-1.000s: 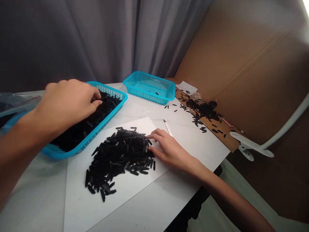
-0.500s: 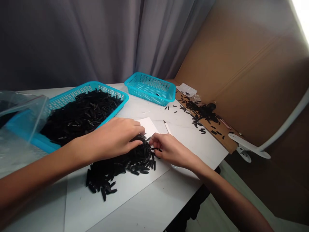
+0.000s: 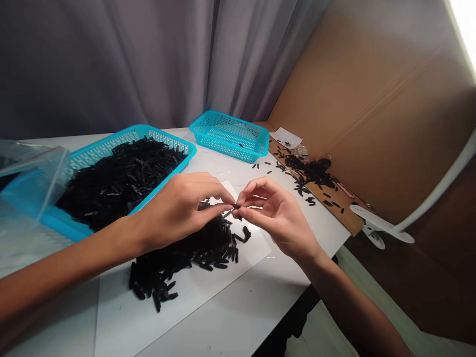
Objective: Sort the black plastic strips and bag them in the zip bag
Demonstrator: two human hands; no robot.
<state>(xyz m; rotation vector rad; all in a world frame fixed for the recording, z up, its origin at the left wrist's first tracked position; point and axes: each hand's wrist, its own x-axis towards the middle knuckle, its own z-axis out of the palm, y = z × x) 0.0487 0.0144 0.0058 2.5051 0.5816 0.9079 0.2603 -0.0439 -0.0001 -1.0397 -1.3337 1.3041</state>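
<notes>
Between the fingertips of both hands is a small, slim black piece [image 3: 236,206], mostly covered by the fingers. My left hand [image 3: 182,206] pinches its left end with thumb and forefinger. From the other side my right hand [image 3: 284,215] grips it, thumb below and fingers curled above. Beneath them a heap of similar black pieces [image 3: 201,250] lies on a white sheet [image 3: 193,297], partly hidden by my left hand. A few pieces have strayed to the heap's right side.
A blue basket [image 3: 186,157] full of black pieces stands at left, beside a clear plastic bag [image 3: 33,213]. Behind is a second blue basket [image 3: 226,145] with one piece visible. More pieces [image 3: 312,171] lie on cardboard at right, near a white clip with a bendable arm [image 3: 383,225].
My right hand has lifted off the heap's right edge and turned, meeting my left fingertips. A black piece now shows between both hands. The white pencil-like tool has become hidden behind my right hand.
</notes>
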